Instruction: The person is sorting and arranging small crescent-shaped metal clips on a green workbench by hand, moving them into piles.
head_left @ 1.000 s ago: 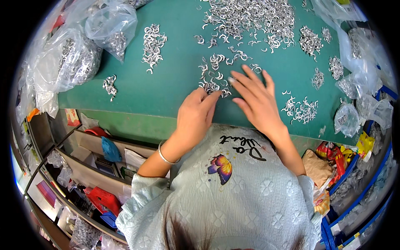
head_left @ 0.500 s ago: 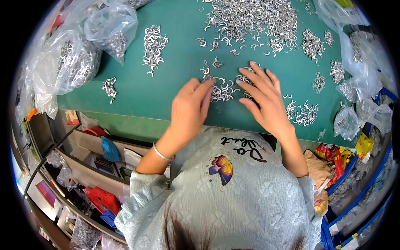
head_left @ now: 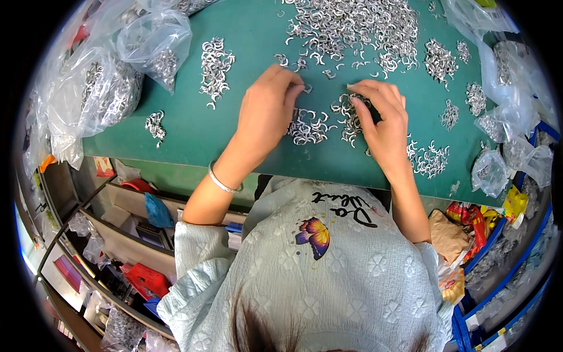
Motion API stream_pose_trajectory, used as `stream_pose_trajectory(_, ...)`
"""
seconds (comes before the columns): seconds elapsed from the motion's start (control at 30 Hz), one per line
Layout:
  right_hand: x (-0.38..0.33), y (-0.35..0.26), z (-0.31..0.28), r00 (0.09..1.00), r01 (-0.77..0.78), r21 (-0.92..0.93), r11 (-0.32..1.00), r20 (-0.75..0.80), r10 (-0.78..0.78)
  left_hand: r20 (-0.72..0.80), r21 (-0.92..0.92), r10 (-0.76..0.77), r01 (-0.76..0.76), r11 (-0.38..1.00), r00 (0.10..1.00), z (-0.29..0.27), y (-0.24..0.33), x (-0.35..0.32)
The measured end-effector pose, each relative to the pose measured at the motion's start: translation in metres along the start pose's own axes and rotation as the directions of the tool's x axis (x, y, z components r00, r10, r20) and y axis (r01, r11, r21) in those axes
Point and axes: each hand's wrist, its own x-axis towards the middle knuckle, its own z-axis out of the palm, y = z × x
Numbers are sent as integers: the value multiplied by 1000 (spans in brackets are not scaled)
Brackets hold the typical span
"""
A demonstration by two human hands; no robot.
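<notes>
Small silvery crescent-shaped metal pieces lie in heaps on a green table top point(head_left: 182, 132). My left hand point(head_left: 262, 108) is closed in a pinch above the middle, its fingertips on a small crescent-shaped metal piece point(head_left: 308, 89). Just below those fingers lies a loose pile of crescents point(head_left: 309, 127), partly covered by the hand. Over a second small pile point(head_left: 350, 120) hovers my right hand point(head_left: 387, 114), thumb and forefinger apart and nothing visible between them. The other right fingers are curled and partly hidden.
A large heap of crescents point(head_left: 358, 29) spreads along the far side. Smaller piles sit at left point(head_left: 217, 70) and at right point(head_left: 428, 159). Clear plastic bags of metal pieces point(head_left: 105, 88) crowd the left end; more bags point(head_left: 489, 173) edge the right. Shelves point(head_left: 129, 226) stand below the near edge.
My left hand has moved up and away from the middle pile to a single piece beyond it. My right hand has drawn its spread fingers inward and shifted slightly right, uncovering more of its pile.
</notes>
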Motion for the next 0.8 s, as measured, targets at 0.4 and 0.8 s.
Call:
stream_pose_trajectory(0.4, -17, -19, 1, 962, 183, -68, 981, 219, -164, 163, -687, -376, 379, 621, 912, -24, -8, -27)
stream_pose_trajectory(0.8, -71, -20, -13, 989, 29, 174, 984, 138, -53, 481, -799, -341, 564, 209, 808, -12, 26, -73)
